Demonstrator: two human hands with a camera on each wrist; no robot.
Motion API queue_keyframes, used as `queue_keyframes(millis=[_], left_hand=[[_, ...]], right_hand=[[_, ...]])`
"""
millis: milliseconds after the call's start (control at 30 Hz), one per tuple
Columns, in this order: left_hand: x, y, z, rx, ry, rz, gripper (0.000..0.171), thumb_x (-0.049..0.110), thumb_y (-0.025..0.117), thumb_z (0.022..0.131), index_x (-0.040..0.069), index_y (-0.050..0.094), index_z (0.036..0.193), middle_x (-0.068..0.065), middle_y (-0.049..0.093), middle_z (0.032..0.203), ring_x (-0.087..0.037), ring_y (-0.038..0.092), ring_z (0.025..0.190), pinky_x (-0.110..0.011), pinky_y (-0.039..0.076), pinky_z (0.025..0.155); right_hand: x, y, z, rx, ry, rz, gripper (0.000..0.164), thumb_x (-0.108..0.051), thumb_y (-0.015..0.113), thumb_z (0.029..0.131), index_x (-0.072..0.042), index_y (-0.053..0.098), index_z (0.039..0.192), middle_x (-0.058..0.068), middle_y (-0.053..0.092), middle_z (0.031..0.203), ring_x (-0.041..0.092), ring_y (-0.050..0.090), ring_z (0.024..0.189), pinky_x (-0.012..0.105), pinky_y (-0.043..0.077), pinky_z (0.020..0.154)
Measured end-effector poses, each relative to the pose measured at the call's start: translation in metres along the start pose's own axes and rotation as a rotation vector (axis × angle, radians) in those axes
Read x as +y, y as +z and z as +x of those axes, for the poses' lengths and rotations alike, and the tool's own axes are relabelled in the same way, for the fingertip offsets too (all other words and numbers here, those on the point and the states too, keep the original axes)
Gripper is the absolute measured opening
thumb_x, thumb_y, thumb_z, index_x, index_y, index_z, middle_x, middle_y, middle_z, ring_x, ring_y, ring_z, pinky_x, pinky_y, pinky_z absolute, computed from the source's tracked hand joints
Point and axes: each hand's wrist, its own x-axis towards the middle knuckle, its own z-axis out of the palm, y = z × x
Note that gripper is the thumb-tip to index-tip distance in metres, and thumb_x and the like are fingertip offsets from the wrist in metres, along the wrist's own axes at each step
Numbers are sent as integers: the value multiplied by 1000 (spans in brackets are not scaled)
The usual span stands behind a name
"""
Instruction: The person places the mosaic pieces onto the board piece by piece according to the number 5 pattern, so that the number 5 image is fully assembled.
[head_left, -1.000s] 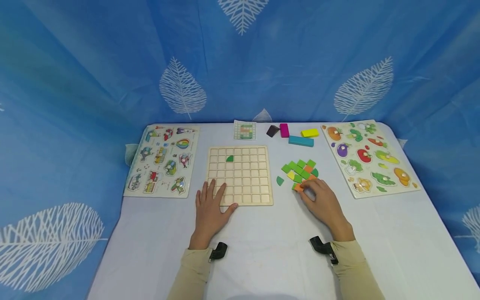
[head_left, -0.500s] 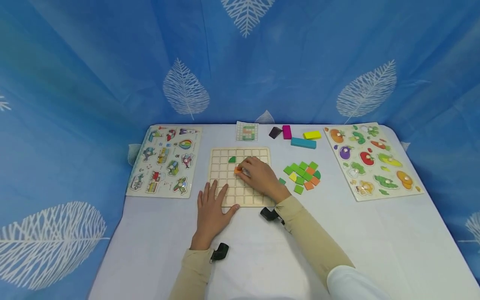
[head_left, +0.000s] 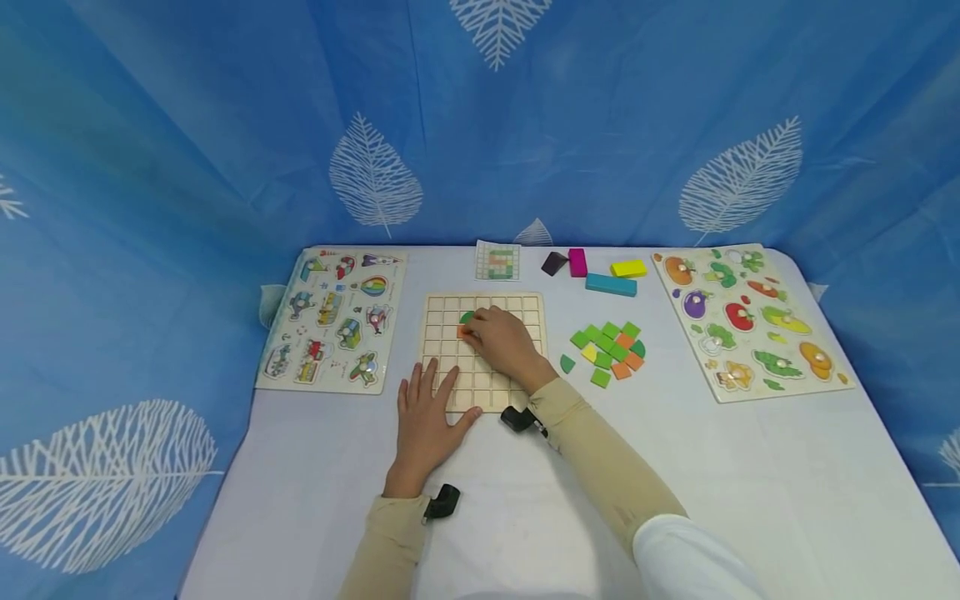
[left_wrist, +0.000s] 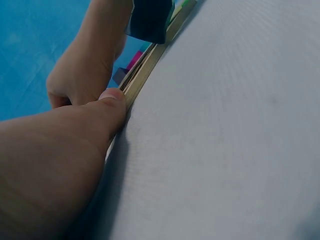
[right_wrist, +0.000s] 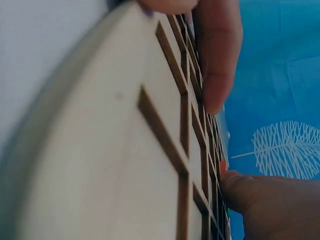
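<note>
A wooden grid board (head_left: 495, 379) lies in the middle of the table, with a green quarter-circle piece (head_left: 467, 317) in one of its upper cells. Directly below that piece, my right hand (head_left: 506, 342) pinches an orange square tile (head_left: 462, 332) at the board; the right wrist view shows the thumb against the orange tile (right_wrist: 223, 166). Whether the tile is fully seated is hidden by the fingers. My left hand (head_left: 427, 425) rests with spread fingers on the board's lower left corner. In the left wrist view its thumb (left_wrist: 114, 95) touches the board's edge.
Right of the board lie several green, orange and yellow tiles (head_left: 615, 350). Behind stand a pattern card (head_left: 497, 261), a teal block (head_left: 611, 285), a yellow block (head_left: 628, 268) and a magenta block (head_left: 577, 262). Picture puzzles flank both sides: vehicles (head_left: 330, 321), vegetables (head_left: 750, 325).
My right hand has gone from the tile pile leftward to the board, carrying an orange tile, then slightly further left to a cell under the green piece. My left hand has stayed put.
</note>
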Motion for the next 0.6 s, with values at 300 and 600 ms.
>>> queue_keyframes(millis=[300, 600], left_hand=[[0, 2, 2, 17, 11, -8, 77, 57, 70, 89, 19, 49, 152, -18, 29, 166, -43, 17, 157, -67, 15, 122], [2, 0, 1, -39, -33, 9, 79, 61, 65, 91, 21, 45, 155, -15, 24, 169, -39, 11, 159, -63, 10, 125]], right_hand=[[3, -8, -9, -19, 0, -83, 23, -34, 65, 101, -20, 80, 111, -2, 74, 113, 19, 65, 99, 34, 57, 89], [38, -30, -78, 85, 142, 42, 26, -34, 67, 100, -15, 79, 113, 4, 74, 114, 25, 66, 105, 41, 55, 95]])
